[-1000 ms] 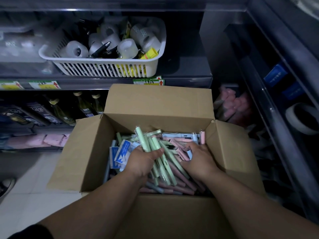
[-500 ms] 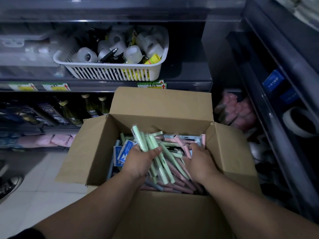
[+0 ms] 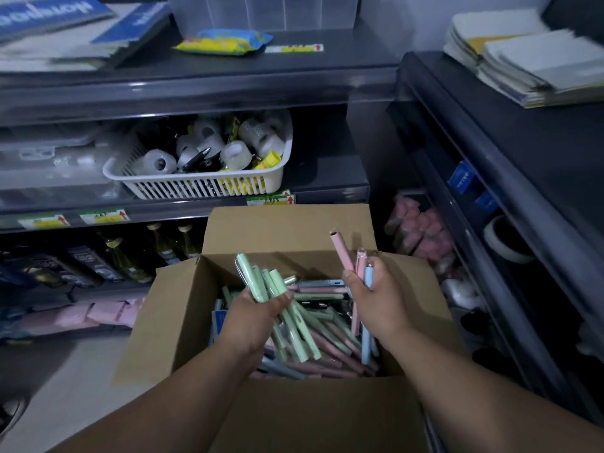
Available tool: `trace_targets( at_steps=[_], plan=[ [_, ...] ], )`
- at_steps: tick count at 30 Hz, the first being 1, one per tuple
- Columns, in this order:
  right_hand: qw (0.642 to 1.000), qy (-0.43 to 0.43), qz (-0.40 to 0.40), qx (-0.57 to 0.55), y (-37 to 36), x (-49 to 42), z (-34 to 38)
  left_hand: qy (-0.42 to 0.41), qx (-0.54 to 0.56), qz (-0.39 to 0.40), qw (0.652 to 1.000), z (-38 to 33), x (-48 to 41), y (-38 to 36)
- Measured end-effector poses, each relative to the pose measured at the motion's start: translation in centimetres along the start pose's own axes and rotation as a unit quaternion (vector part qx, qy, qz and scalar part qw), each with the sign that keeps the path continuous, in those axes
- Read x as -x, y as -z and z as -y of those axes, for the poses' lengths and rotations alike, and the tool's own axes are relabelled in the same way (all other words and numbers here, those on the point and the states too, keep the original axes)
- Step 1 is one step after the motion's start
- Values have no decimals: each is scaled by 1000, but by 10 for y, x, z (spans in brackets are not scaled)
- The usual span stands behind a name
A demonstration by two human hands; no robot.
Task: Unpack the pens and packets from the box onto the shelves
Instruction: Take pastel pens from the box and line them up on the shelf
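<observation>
- Box [image 3: 291, 230] stands open with flaps spread, its far flap rising before the shelf [image 3: 327, 199].
- Left hand [image 3: 253, 317], fingers curled round green pens [image 3: 261, 282], sits over the pile inside the rim.
- Right hand [image 3: 380, 302], fingers clasping pink and blue pens [image 3: 358, 266], is near the right flap.
- Loose pens [image 3: 327, 346] and a blue packet [image 3: 219, 318] lie in the box.
- Bare shelf shows right of the basket [image 3: 202, 186].

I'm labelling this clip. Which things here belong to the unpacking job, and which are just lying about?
Job: cardboard box, green pens gripped by left hand, pink and blue pens gripped by right hand.
Lying about: white basket, tape rolls, blue booklets, bottles, paper stacks.
</observation>
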State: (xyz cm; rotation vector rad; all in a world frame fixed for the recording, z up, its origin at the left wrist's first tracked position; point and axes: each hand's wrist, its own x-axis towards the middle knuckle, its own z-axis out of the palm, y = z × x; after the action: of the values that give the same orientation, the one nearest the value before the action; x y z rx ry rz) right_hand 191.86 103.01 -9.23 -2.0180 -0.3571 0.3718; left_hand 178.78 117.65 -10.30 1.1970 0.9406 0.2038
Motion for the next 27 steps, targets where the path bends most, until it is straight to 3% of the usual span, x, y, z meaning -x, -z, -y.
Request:
trace_targets(
  at_steps=[6, 12, 15, 20, 27],
  plan=[
    [986, -52, -91, -129, -16, 4, 22, -10, -2, 45, 999, -16, -5, 22],
    [977, -75, -130, -153, -41, 4, 46, 3, -3, 73, 997, -32, -15, 58],
    [965, -124, -123, -197, -50, 8, 59, 11, 15, 92, 996, -42, -19, 69],
    [924, -183, -38, -335, -52, 26, 79, 42, 26, 140, 989, -63, -15, 73],
    [924, -193, -97, -316, -4, 77, 90, 54, 6, 229, 972, -83, 15, 33]
  ],
)
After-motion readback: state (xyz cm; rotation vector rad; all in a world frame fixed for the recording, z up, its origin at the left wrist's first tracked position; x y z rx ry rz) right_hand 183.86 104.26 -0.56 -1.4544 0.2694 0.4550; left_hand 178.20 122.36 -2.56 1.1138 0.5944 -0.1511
